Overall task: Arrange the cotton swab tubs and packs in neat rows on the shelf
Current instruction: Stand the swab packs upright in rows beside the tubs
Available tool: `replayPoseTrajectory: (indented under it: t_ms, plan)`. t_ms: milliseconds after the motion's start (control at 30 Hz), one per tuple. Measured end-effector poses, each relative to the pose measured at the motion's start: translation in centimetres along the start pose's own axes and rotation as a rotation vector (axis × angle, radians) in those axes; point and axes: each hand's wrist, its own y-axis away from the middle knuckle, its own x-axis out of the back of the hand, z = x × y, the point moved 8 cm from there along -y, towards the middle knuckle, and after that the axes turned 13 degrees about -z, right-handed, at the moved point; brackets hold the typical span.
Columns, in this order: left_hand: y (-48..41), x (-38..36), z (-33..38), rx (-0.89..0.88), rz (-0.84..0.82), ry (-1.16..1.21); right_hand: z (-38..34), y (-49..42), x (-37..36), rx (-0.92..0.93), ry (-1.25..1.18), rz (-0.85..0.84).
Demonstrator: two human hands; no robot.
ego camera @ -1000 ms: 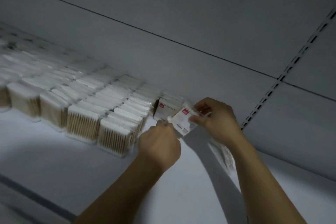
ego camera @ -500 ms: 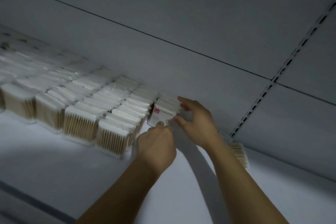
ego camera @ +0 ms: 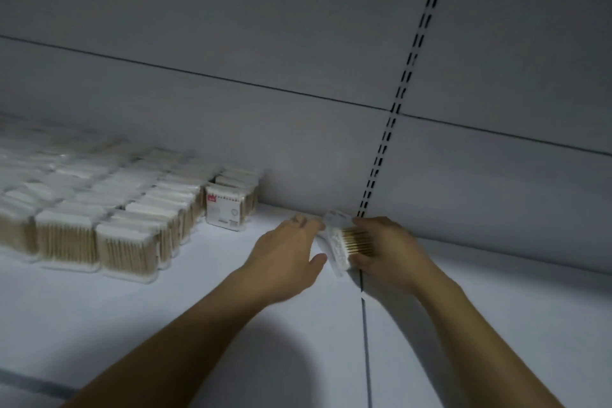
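My right hand [ego camera: 387,248] is clamped on 1 pack [ego camera: 351,238], fingers over the top and thumb under the near edge. The pack lies tilted on the shelf [ego camera: 198,325], close to the back wall [ego camera: 298,142] at the foot of the slotted upright [ego camera: 390,129] and well apart from the rows [ego camera: 99,209] on the left. My left hand [ego camera: 284,252] is spread, fingers fairly straight, at the pack's cotton end. I cannot tell whether it actually touches.

To do this well, I think I should hold the pack by its 2 flat faces and stand it upright before it travels. It then slides in behind or beside the labelled pack [ego camera: 223,209] that ends the nearest row. My left hand can steady that end pack so the row does not topple like dominoes. The label should face the same way as its neighbour's.

The pack looks like thin, clear, stiff plastic, slick and slightly glossy. It is a flat rectangular block. Inside are pale wooden sticks packed parallel, with soft white cotton tips forming a band at the end. The shelf is smooth and matt white, so packs should slide easily.
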Motion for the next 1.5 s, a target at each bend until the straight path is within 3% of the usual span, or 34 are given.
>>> replayPoseTrajectory:
  t_ms: [133,300,433,533,600,733,833,933,1100,1200,1300,1500]
  plan:
    - [-1.2,-2.5,1.2,0.061,-0.041,0.190,-0.3,0.8,-0.9,0.116,-0.092,0.110]
    - [0.2,-3.7,-0.7,0.129,0.101,0.550,-2.2,1.2,-2.9,0.227,-0.184,0.055]
    - [1.3,-3.1,-2.8,0.186,0.232,0.978,-4.2,1.5,-2.7,0.261,-0.157,0.127]
    - [2.3,-1.3,-2.4,0.143,0.371,0.968,-4.9,2.4,-1.9,0.294,-0.179,0.237]
    - [3.2,-0.1,-1.8,0.088,0.432,0.990,-5.0,2.8,-1.6,0.325,-0.341,0.236]
    - [5.0,1.1,-2.5,0.083,0.458,0.794,-6.2,2.7,-1.3,0.444,-0.831,0.065]
    - [6.3,1.5,-4.0,0.118,0.448,0.571,-8.0,1.8,-1.7,0.500,-0.940,-0.078]
    - [7.5,2.2,-5.7,0.139,0.476,0.498,-10.0,0.5,-2.1,0.502,-0.945,-0.150]
    - [9.8,3.1,-8.1,0.306,0.492,0.248,-13.1,-3.0,-3.4,0.403,-0.973,-0.095]
    - [9.9,1.5,-9.4,0.428,0.368,0.049,-14.7,-4.6,-4.0,0.367,-0.883,-0.016]
    - [8.9,0.4,-9.4,0.419,0.250,-0.100,-14.8,-5.8,-4.2,0.287,-0.838,0.087]
    - [8.1,0.0,-10.1,0.422,0.181,-0.130,-14.2,-7.3,-6.1,0.148,-0.810,0.235]
